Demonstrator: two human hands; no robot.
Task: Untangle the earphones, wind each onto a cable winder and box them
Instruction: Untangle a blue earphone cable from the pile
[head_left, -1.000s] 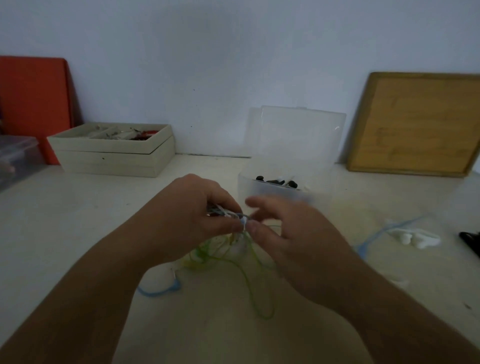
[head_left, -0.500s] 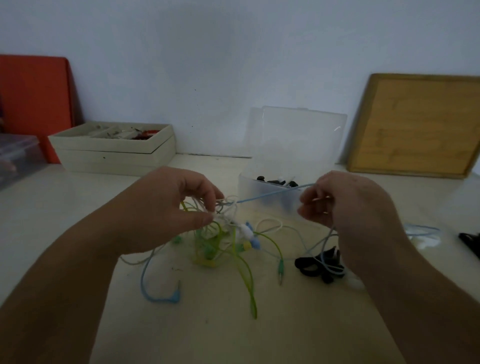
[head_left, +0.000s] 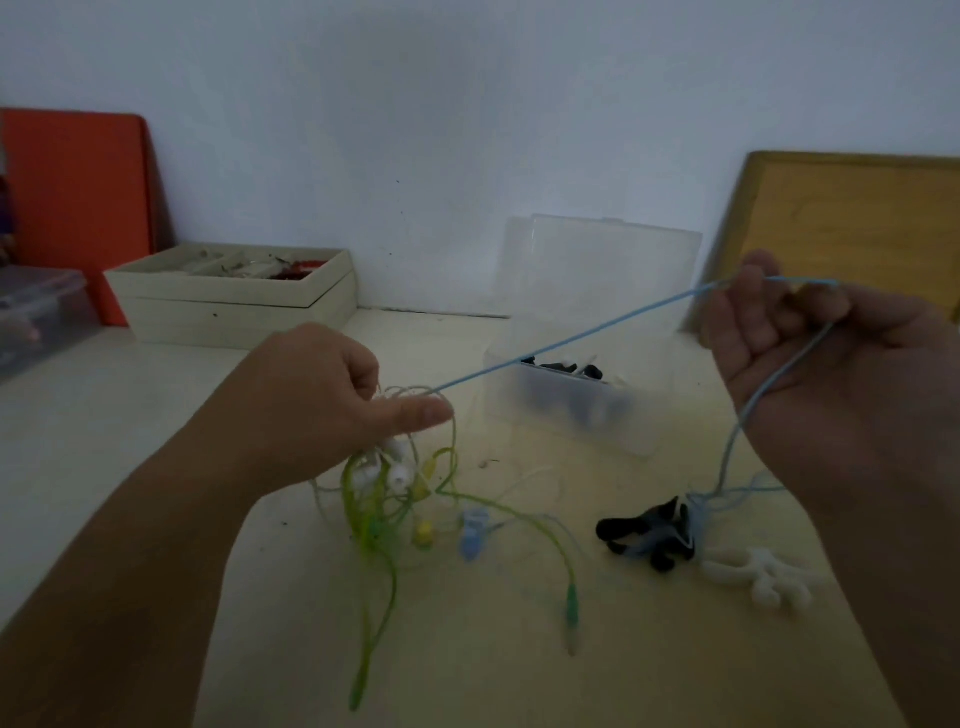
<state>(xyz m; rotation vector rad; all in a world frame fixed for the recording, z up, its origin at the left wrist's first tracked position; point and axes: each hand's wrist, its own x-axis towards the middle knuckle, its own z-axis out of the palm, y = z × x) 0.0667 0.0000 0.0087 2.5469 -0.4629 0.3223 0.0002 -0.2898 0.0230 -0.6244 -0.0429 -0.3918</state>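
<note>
My left hand (head_left: 322, 400) holds up a tangle of green and white earphone cables (head_left: 395, 493) above the table. My right hand (head_left: 810, 353) pinches a light blue earphone cable (head_left: 571, 340) and has it stretched taut from the tangle up to the right; the cable's other part hangs down over my palm to the table. A black cable winder (head_left: 649, 530) and a white one (head_left: 763, 571) lie under my right wrist. Behind them stands a clear plastic box (head_left: 566, 410) with its lid up and dark winders inside.
A cream tray box (head_left: 234, 296) sits at the back left with an orange board (head_left: 78, 208) behind it and a grey bin (head_left: 36, 317) at the left edge. A wooden board (head_left: 852, 223) leans on the wall at the right.
My right hand has moved up and to the right, drawing the blue cable out of the tangle. My left hand stayed with the tangle and rose slightly.
</note>
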